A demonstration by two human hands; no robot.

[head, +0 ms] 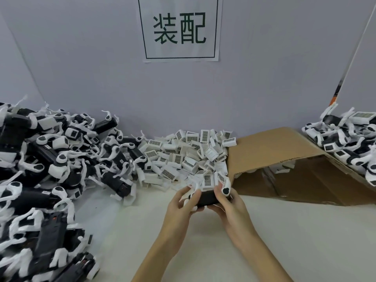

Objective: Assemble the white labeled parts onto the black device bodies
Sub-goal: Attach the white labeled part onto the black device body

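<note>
On wall, sign (179, 29) "装配"

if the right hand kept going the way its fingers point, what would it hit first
Probably the pile of white labeled parts just past the black body that the right hand holds; depth is unclear.

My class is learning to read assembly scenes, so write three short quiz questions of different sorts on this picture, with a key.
1. True or false: both hands grip one black device body.
2. Which lies directly behind the hands? A) pile of white labeled parts B) a toolbox C) a bottle
3. Fill in: the cardboard box lies on the person's ____ side.

Key: 1 true: left hand and right hand both hold it. 2 A. 3 right.
</note>
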